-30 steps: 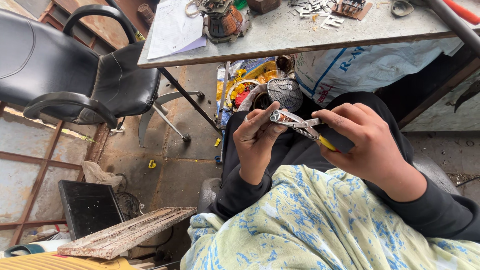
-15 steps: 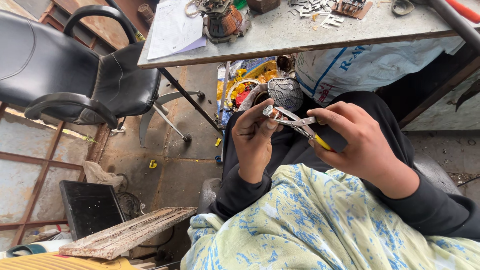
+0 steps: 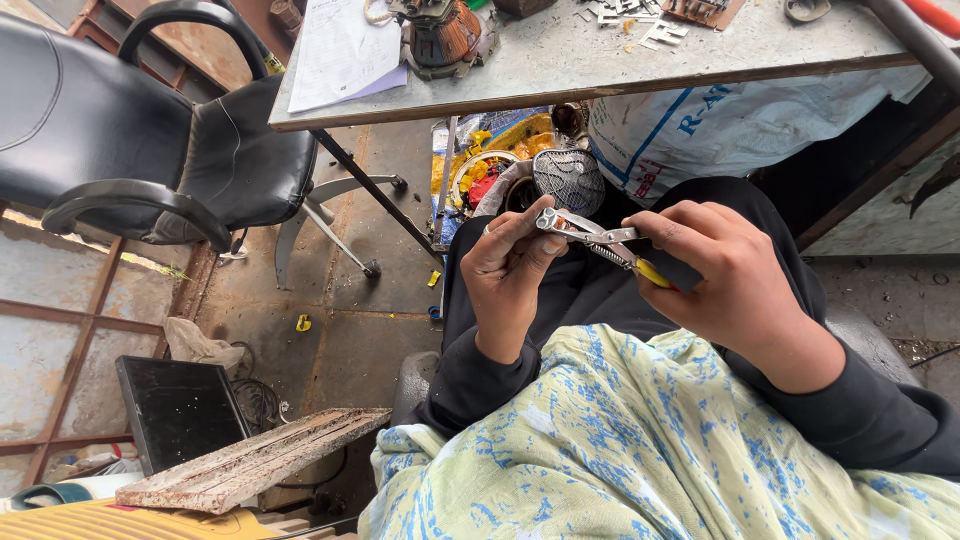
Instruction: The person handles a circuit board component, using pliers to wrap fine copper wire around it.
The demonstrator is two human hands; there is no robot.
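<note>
My right hand (image 3: 725, 285) grips the dark and yellow handles of a pair of metal pliers (image 3: 592, 236) held over my lap. The pliers' jaws point left and meet the fingertips of my left hand (image 3: 508, 270). The thumb and fingers of that hand pinch something small at the jaws, too small to make out. Both forearms wear dark sleeves, and a pale green cloth with blue print (image 3: 650, 450) lies across my chest and lap.
A grey worktable (image 3: 560, 70) stands ahead with paper (image 3: 340, 50), a small motor-like part (image 3: 445, 35) and scattered metal bits. A black office chair (image 3: 130, 140) is at the left. A wooden board (image 3: 250, 462), a dark monitor (image 3: 180, 410), and bags under the table lie on the floor.
Both hands and the pliers have drifted slightly left and lower in view; the grip on the pliers and the pinch at the jaws stay the same.
</note>
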